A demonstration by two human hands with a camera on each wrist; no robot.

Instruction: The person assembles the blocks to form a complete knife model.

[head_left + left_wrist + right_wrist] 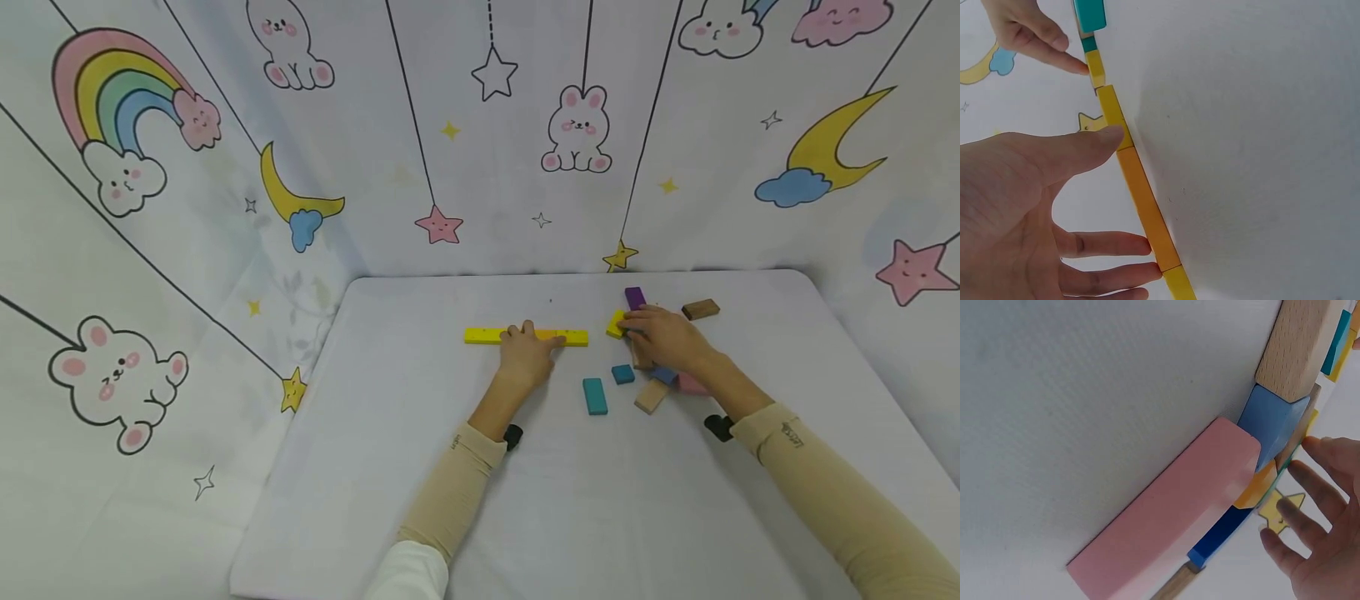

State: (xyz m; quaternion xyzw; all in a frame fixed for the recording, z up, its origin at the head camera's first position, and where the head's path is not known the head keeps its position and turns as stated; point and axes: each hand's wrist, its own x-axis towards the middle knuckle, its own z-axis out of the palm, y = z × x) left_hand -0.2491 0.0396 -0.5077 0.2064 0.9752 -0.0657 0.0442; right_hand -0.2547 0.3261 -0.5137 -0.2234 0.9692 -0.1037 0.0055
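A straight row of yellow and orange blocks lies on the white table. My left hand is over its middle. In the left wrist view, the thumb touches a yellow block and the fairly straight fingertips meet the side of the orange block. To the right, my right hand reaches over a loose pile, its index fingertip at a yellow block. The other fingers are spread, as the right wrist view shows. Under and beside that hand lie a blue block and a pink block, partly hidden.
Two teal blocks and a light wooden block lie nearer than the pile. A purple block and a brown wooden block lie behind it. A patterned cloth with bunnies and stars hangs behind the table.
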